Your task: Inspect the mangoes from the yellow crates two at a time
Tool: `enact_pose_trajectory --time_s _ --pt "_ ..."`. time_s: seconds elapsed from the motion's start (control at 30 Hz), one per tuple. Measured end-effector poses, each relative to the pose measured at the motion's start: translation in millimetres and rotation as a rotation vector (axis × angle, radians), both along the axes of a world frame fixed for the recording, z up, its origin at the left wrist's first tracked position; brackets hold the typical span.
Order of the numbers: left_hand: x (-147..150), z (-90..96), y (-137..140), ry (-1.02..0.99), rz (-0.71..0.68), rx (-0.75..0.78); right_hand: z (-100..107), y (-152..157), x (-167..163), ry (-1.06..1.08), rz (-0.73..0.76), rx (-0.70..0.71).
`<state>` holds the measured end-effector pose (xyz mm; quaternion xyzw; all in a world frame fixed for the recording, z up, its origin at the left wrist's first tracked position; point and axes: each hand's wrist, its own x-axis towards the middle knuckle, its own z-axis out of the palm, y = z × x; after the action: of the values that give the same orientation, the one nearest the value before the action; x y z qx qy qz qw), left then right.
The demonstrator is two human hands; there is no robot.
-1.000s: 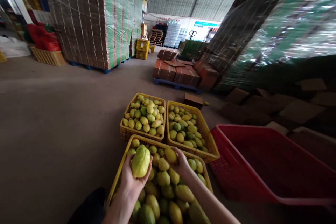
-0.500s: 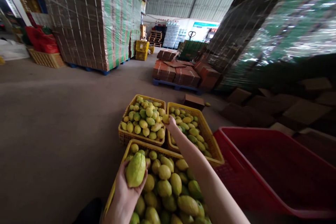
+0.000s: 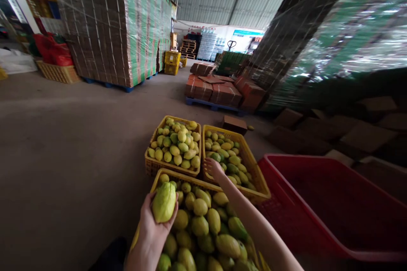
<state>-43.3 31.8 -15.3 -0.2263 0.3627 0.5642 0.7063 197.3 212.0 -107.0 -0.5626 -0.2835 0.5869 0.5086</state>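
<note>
My left hand [image 3: 155, 216] is closed round a large, ribbed, yellow-green lemon [image 3: 164, 203] and holds it above the left edge of the near yellow crate [image 3: 178, 177], which is full of lemons [image 3: 199, 226]. With its fingers apart and nothing in them, my right hand [image 3: 214, 168] hangs over the near left corner of the far right yellow crate [image 3: 262, 173]. Yellow and green lemons [image 3: 233, 160] lie in that crate. Beside it, the far left yellow crate [image 3: 155, 167] carries a heaped pile of lemons [image 3: 178, 142].
A large red bin [image 3: 299, 207] stands to the right of the crates. Beyond them are a small cardboard box [image 3: 234, 124] and flattened cartons on a blue pallet [image 3: 211, 104]. Tall wrapped stacks [image 3: 95, 25] rise on the left and right. Loose cardboard [image 3: 369, 135] lies at right.
My right hand has let go of a lemon at the far left crate and drawn back toward me and to the right. My left hand still holds its lemon, nearly unmoved.
</note>
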Motion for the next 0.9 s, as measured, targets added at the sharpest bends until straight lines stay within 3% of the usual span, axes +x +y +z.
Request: enact_pose_trajectory --time_s 0.07,0.17,0.4,0.53,0.7,0.9 --pt "-0.6 2.1 -1.5 -0.001 -0.009 0.010 -2.2 -32.7 15.7 -0.059 0.026 -0.103" --pt "-0.1 3.3 -3.1 0.004 -0.020 0.029 6.5 -79.7 38.9 -0.096 0.062 -0.149" --pt "3.6 -7.3 -3.2 -0.002 -0.112 0.059 28.8 -157.2 74.4 -0.083 0.059 -0.078" --pt "6.5 -9.9 -5.4 0.031 -0.111 0.068 27.5 -175.0 75.6 -0.054 -0.001 -0.079" --pt "8.6 -12.0 -8.1 0.078 -0.095 0.074 25.0 -175.0 65.5 0.025 -0.035 -0.019" --pt "12.1 -34.9 -7.7 0.149 -0.168 0.078 34.3 -178.8 61.2 0.118 -0.011 0.034"
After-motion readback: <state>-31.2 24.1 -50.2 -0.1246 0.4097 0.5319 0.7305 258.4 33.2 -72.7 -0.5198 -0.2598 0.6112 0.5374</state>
